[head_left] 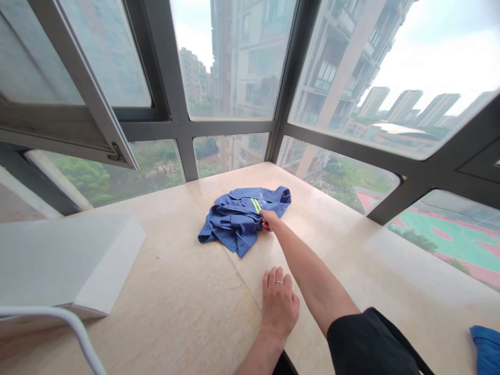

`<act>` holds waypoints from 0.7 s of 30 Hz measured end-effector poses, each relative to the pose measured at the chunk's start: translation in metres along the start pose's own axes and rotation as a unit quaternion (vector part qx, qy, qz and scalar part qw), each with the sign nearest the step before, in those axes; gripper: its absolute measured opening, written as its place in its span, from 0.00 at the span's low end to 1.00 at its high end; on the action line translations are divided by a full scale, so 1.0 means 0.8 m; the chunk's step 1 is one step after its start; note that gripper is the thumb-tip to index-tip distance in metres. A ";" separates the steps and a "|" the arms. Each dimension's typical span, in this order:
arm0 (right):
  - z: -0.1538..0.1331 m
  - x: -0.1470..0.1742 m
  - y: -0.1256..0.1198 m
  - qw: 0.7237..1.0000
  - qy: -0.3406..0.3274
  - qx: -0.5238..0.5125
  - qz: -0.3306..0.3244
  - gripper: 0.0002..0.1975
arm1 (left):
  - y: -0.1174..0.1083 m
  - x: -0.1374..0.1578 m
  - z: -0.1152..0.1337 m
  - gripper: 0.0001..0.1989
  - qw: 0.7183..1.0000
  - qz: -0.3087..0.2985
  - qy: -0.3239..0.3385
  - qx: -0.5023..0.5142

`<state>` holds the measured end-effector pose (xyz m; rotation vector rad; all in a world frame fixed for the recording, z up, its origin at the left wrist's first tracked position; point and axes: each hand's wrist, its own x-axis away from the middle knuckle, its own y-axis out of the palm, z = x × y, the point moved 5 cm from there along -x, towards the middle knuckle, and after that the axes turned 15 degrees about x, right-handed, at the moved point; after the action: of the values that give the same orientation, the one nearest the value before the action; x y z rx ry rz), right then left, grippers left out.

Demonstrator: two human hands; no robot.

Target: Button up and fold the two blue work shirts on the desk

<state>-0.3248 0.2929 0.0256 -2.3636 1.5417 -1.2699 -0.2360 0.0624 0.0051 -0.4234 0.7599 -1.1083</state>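
Observation:
A crumpled blue work jacket (234,219) with yellow-green and silvery reflective stripes lies on the pale stone window ledge (187,291). My right hand (269,221) reaches forward and pinches the cloth at its near right side, just below the stripes. Those fingertips are partly hidden in the folds. Closer to me, my left hand (279,301) rests palm down on the ledge, a ring on one finger. Its fingers lie on the stone with nothing held, apart from the jacket.
Windows in grey frames (230,127) border the ledge; the left casement (89,83) tilts inward. A white box (78,265) stands at left with a white cable (74,325) before it. Another blue cloth item (487,349) shows at lower right.

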 end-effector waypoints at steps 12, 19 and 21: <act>-0.022 0.077 -0.097 0.970 -0.195 -0.143 -0.009 0.06 | -0.006 -0.005 0.000 0.17 1.000 -0.008 -0.002 -0.011; -0.010 0.204 -0.234 0.908 -0.350 -0.229 -0.025 0.06 | -0.011 -0.010 -0.002 0.17 1.000 -0.005 0.001 -0.020; 0.007 0.244 -0.270 0.893 -0.388 -0.228 -0.021 0.07 | -0.009 -0.012 -0.007 0.18 1.000 -0.012 0.003 -0.024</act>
<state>-0.1289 0.2471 0.2357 -2.6379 1.5800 0.1327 -0.2465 0.0686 0.0093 -0.4708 0.7911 -1.1154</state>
